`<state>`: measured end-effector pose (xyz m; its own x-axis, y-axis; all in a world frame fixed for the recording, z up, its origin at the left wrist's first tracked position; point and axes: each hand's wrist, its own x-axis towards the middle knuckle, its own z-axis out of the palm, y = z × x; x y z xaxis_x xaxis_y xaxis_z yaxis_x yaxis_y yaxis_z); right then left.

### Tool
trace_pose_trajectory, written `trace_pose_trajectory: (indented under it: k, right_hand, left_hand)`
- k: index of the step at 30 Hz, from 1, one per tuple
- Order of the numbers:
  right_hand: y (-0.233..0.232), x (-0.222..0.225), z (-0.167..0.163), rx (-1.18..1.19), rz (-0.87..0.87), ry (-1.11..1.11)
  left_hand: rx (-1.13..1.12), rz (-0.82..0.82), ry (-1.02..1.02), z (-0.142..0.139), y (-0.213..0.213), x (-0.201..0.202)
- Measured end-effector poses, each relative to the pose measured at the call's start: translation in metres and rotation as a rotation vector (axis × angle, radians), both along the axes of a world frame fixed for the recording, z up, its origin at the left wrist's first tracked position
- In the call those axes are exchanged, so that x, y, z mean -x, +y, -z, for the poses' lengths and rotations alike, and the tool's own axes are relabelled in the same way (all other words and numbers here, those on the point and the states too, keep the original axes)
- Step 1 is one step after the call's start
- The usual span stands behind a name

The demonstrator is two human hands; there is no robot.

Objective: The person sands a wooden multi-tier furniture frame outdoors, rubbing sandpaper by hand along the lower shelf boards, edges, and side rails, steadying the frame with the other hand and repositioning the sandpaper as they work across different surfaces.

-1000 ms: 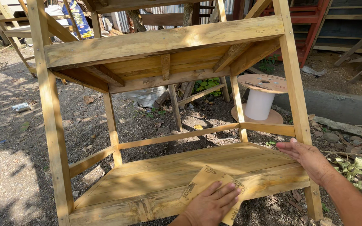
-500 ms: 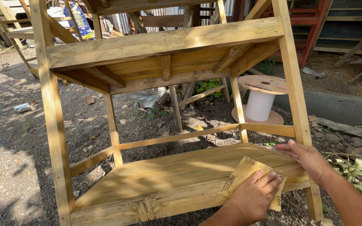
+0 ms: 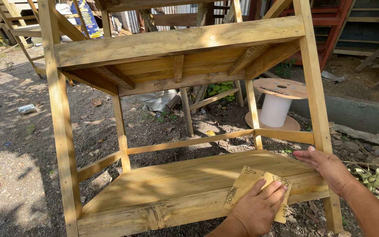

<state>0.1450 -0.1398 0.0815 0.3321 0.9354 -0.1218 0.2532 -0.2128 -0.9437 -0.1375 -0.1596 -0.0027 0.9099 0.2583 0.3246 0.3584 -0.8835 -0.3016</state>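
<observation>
Sandpaper (image 3: 247,184): one sheet, flat on shelf (image 3: 176,184) front edge, long axis slanting toward right post (image 3: 316,109).
Left hand (image 3: 257,208): fingers together, pressed flat on sandpaper.
Right hand (image 3: 327,169): spread, resting on shelf beside post.

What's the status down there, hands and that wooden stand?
Left hand flat on sandpaper sheet, pressing it to lower shelf. Right hand braced on shelf's right edge by the leg. Nothing else on the shelf.

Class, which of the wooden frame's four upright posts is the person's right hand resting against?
The near right post: the right hand rests against it beside the lower shelf; the other three stand untouched.
</observation>
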Motion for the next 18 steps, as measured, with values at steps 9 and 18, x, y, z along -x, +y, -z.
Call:
trace_pose_trajectory:
  k: [9, 18]
  right_hand:
    - [0.0, 0.006, -0.008, 0.116, 0.011, -0.06]
    - [0.026, 0.029, 0.024, 0.128, -0.154, -0.149]
  left_hand:
    - [-0.216, -0.162, -0.163, 0.024, 0.011, 0.142]
    - [0.208, -0.105, -0.459, 0.015, -0.004, 0.02]
